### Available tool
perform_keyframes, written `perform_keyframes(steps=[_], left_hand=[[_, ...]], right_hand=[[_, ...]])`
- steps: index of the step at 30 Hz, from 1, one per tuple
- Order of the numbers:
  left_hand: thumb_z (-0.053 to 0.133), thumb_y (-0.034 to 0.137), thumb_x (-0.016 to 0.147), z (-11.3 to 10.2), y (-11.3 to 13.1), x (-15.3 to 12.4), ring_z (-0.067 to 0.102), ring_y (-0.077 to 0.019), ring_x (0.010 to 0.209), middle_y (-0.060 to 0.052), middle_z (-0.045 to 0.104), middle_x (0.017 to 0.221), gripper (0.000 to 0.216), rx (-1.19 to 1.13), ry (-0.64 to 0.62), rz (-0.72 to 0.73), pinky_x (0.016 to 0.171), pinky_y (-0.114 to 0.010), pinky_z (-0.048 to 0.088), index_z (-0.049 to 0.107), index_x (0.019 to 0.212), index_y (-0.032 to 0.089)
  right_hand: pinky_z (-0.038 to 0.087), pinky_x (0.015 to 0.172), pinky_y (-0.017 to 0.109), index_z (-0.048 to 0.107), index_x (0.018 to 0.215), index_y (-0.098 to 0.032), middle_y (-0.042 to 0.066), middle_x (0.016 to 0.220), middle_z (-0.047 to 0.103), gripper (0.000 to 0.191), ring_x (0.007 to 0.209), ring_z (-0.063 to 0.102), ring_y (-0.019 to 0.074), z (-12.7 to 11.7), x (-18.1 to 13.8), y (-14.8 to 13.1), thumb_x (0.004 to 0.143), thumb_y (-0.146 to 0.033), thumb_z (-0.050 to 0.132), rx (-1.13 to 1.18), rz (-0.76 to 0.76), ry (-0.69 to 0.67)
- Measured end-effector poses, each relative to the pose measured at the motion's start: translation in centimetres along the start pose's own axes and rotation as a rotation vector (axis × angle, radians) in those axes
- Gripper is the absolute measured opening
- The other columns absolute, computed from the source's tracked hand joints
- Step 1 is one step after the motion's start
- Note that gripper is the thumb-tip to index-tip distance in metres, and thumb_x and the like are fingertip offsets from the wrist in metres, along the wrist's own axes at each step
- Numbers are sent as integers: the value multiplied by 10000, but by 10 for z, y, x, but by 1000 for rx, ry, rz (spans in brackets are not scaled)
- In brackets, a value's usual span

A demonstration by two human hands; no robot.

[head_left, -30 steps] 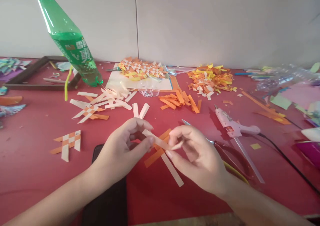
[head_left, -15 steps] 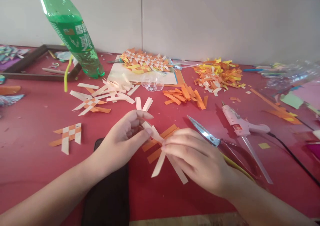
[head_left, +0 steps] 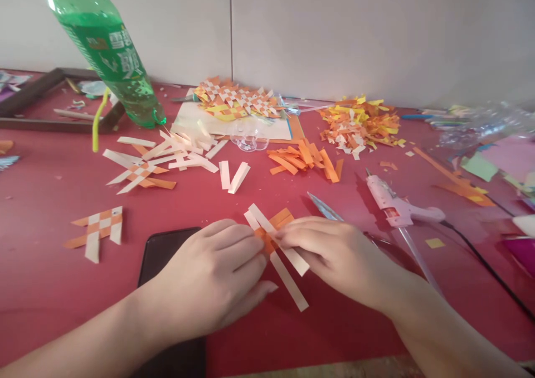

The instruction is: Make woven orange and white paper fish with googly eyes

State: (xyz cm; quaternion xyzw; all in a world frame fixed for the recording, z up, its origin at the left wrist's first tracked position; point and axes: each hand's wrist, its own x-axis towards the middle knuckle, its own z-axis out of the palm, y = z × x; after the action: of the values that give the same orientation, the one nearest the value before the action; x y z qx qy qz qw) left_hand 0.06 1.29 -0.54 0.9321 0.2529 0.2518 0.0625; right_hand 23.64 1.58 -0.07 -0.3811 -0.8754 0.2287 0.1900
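Note:
Close in front of me, cream paper strips (head_left: 290,282) lie crossed with orange paper strips (head_left: 281,217). My left hand (head_left: 234,272) is closed on the left part of the orange strips, its fingertips partly hidden. From the other side, my right hand (head_left: 330,247) pinches a cream strip where it crosses the orange ones. Some strip ends are covered by my fingers. Left of my hands, a small woven orange-and-cream paper fish (head_left: 100,227) lies flat. Another woven piece (head_left: 140,170) with long loose ends rests behind it.
Scissors (head_left: 324,206) and a pink glue gun (head_left: 390,202) lie to the right, the scissors partly behind my right hand. A black phone (head_left: 167,250) sits under my left forearm. Farther back are orange strips (head_left: 307,158), a green bottle (head_left: 121,66) and paper scraps (head_left: 363,121).
My left hand has come down from the upper ends of the cream strips to the orange strips. The cream strip at my right fingers has swung across. The view has shifted slightly right.

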Motion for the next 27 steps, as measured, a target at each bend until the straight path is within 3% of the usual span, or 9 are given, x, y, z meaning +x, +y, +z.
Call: perform_keyframes(steps=[4,7,10,13,15,17,21,24,27], left_hand=[[575,286,913,1,-1,-1,698,-251,822,-110,743,974,214,4,-48,-6,723,-412,592,710,868,126],[572,276,915,1,0,-1,704,-258,847,-118,743,988,215,8,-65,-5,751,-412,604,712,871,118],[579,270,912,2,1,-1,703,-270,873,-119,740,983,205,18,-78,-7,773,-425,608,709,921,112],[573,256,915,3,0,0,699,-272,875,-116,734,995,206,19,-108,-10,766,-432,612,706,986,115],[563,238,917,3,0,0,696,-269,883,-117,731,1002,196,15,-121,-13,770,-426,613,711,963,119],[565,233,913,3,-1,0,691,-273,908,-124,725,1011,189,10,-127,-15,787,-425,611,716,922,120],[555,255,918,2,0,-2,678,-288,942,-138,704,1017,207,-13,-176,-35,798,-442,611,713,926,121],[524,246,932,2,1,-2,676,-284,919,-132,689,970,223,-26,-228,-44,783,-444,615,705,941,118],[515,232,933,3,1,-2,672,-290,925,-136,683,979,229,-14,-222,-36,794,-453,611,702,979,108]], right_hand=[[517,866,267,674,918,-220,28,1049,710,213,1002,652,151,-1,2,0,928,-87,508,52,10,-84],[515,864,269,679,944,-225,26,1015,695,68,996,635,158,-8,3,-2,896,-254,641,103,43,-180],[531,850,282,652,1120,-241,46,1121,661,491,1025,625,190,-19,3,-4,750,-550,739,152,96,-234],[536,853,323,620,1215,-216,87,1161,651,650,1023,631,215,-24,1,-1,833,-725,489,232,75,-211],[519,903,349,653,1182,-209,87,1098,685,622,1045,626,212,-23,1,1,968,-631,250,304,20,-177],[512,921,351,701,1088,-223,65,1019,714,563,1056,625,201,-19,2,3,1031,-470,199,320,28,-133],[530,845,309,718,917,-220,35,912,719,344,957,653,179,-8,5,1,1013,-293,397,181,105,-79],[522,809,259,684,1051,-246,13,989,709,217,927,652,141,-1,6,-1,974,-214,484,106,146,-51],[516,791,225,673,1074,-264,-6,986,705,226,895,652,117,4,7,1,921,-145,557,78,180,2]])
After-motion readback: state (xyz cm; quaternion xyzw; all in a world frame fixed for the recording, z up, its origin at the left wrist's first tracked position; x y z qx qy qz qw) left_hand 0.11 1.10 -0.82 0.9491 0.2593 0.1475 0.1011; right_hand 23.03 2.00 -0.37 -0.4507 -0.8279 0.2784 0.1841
